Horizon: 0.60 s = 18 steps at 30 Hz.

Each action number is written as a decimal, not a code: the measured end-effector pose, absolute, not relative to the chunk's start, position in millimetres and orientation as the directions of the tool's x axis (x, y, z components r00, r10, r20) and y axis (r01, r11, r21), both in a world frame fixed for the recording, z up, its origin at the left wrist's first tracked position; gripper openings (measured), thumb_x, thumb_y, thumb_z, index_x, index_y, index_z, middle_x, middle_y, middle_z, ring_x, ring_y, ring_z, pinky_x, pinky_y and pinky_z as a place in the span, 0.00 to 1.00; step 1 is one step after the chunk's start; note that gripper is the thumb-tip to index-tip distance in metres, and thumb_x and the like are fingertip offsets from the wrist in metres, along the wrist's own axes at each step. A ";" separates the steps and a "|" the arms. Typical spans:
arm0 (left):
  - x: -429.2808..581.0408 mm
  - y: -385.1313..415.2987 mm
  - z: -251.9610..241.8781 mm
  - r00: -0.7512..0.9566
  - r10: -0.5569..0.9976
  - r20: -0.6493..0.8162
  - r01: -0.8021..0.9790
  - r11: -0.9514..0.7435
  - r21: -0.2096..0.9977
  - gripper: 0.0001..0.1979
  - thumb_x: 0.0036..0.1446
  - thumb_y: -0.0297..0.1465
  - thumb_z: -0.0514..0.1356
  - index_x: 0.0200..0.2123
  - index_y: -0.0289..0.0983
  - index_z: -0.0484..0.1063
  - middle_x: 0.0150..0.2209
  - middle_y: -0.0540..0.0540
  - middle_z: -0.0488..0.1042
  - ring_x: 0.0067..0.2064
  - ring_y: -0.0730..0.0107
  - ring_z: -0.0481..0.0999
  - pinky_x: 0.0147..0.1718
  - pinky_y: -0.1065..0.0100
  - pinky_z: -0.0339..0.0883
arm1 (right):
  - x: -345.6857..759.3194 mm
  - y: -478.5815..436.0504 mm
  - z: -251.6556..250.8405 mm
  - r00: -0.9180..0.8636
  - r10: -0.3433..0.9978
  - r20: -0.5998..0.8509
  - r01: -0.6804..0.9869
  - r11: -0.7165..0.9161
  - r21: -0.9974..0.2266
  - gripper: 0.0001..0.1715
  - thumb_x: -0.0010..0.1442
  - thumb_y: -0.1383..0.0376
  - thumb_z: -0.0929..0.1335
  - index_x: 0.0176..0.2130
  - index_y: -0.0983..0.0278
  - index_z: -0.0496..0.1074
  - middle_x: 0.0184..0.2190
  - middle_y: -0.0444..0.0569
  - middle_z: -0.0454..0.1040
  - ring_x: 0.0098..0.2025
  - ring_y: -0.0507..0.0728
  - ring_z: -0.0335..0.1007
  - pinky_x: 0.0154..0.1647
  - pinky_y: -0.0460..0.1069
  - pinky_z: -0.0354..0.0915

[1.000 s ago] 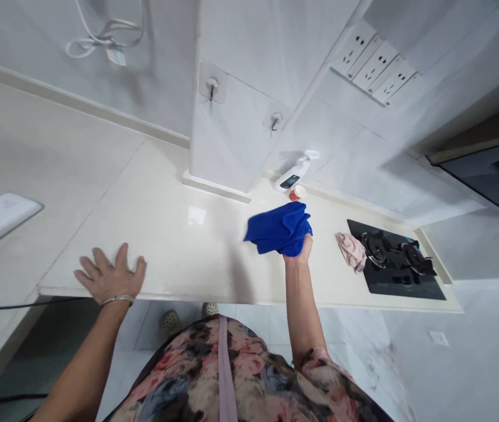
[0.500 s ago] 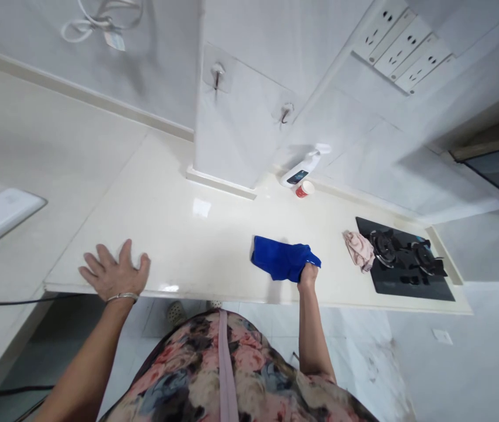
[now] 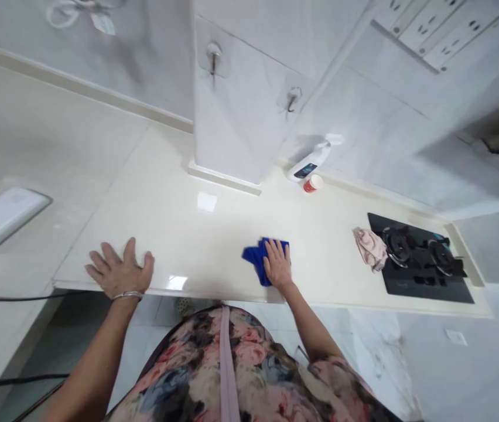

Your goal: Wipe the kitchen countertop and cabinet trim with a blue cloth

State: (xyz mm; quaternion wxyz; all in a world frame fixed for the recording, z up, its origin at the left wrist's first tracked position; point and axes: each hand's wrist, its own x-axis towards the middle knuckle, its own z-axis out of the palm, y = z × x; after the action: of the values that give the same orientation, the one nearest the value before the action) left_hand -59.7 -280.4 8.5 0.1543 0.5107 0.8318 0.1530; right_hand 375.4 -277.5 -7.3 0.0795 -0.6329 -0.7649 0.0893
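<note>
My left hand (image 3: 120, 271) lies flat on the cream countertop (image 3: 174, 234) near its front edge, fingers spread, with a bracelet at the wrist. Nothing is under or in it that I can see. Further right, my right hand (image 3: 278, 265) rests palm down with its fingers stretched out on a blue cloth (image 3: 257, 257). The cloth is bunched and lies on the counter. Part of it sticks out to the left of the fingers, and the rest is covered by the hand.
A white bottle (image 3: 310, 161) and a red and white paper cup (image 3: 313, 183) stand by the back wall. A crumpled pink cloth (image 3: 371, 248) lies against the black gas hob (image 3: 425, 284) at right. On the left counter is a white flat object (image 3: 6, 218); black cables (image 3: 16, 384) hang below.
The blue cloth was held up in my right hand's grip; now it lies on the counter further left, under the flattened hand. The view has shifted slightly. My left hand stays in place.
</note>
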 end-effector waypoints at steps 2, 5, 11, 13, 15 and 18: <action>-56.5 -281.8 10.7 -0.457 0.886 -0.081 0.785 0.444 0.432 0.37 0.63 0.40 0.59 0.72 0.35 0.59 0.78 0.31 0.30 0.75 0.25 0.28 0.68 0.27 0.28 | 400.0 -296.3 -10.7 -0.262 0.965 -0.025 0.944 0.251 -0.216 0.34 0.73 0.59 0.56 0.73 0.63 0.55 0.74 0.54 0.54 0.78 0.65 0.40 0.77 0.70 0.36; -51.0 -283.4 10.5 -0.496 0.868 -0.034 0.784 0.465 0.412 0.34 0.65 0.42 0.56 0.72 0.38 0.61 0.78 0.34 0.34 0.77 0.35 0.27 0.70 0.34 0.27 | 422.0 -307.2 -13.6 -0.284 0.957 -0.058 0.944 0.268 -0.192 0.35 0.71 0.60 0.57 0.74 0.62 0.55 0.74 0.53 0.55 0.78 0.66 0.40 0.76 0.71 0.38; -50.3 -285.0 2.2 -0.516 0.856 -0.010 0.792 0.482 0.374 0.34 0.66 0.44 0.53 0.73 0.40 0.59 0.78 0.36 0.35 0.77 0.37 0.28 0.71 0.34 0.27 | 335.2 -252.1 -6.3 -0.477 0.875 -0.081 0.870 0.458 -0.179 0.38 0.69 0.61 0.60 0.73 0.67 0.55 0.76 0.56 0.50 0.78 0.69 0.36 0.76 0.71 0.34; -51.9 -285.7 -0.6 -0.521 0.853 -0.031 0.787 0.494 0.370 0.35 0.66 0.44 0.53 0.73 0.40 0.57 0.78 0.35 0.35 0.77 0.37 0.27 0.70 0.32 0.29 | 287.9 -222.7 -2.5 -0.562 0.824 -0.064 0.819 0.544 -0.183 0.38 0.69 0.61 0.60 0.73 0.69 0.55 0.76 0.57 0.48 0.78 0.70 0.34 0.76 0.71 0.34; -53.2 -286.5 -2.8 -0.516 0.856 -0.041 0.788 0.493 0.369 0.35 0.66 0.44 0.54 0.73 0.40 0.57 0.78 0.35 0.35 0.77 0.36 0.27 0.70 0.31 0.30 | 244.8 -192.9 0.3 -0.630 0.775 -0.041 0.767 0.614 -0.186 0.38 0.70 0.60 0.60 0.73 0.69 0.54 0.76 0.57 0.48 0.78 0.69 0.32 0.76 0.70 0.33; -54.1 -287.5 -4.7 -0.517 0.855 -0.043 0.790 0.496 0.361 0.35 0.66 0.44 0.55 0.73 0.43 0.57 0.78 0.37 0.35 0.77 0.38 0.27 0.70 0.32 0.30 | 189.6 -149.4 2.1 -0.721 0.692 -0.027 0.683 0.704 -0.193 0.37 0.71 0.58 0.60 0.73 0.69 0.55 0.76 0.56 0.48 0.78 0.69 0.33 0.76 0.69 0.32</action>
State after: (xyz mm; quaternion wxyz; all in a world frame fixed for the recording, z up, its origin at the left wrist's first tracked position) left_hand -54.1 -287.5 -4.7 0.1088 0.4791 0.8581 0.1495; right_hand 189.6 -149.4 2.1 0.0238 -0.3726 -0.9228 0.0952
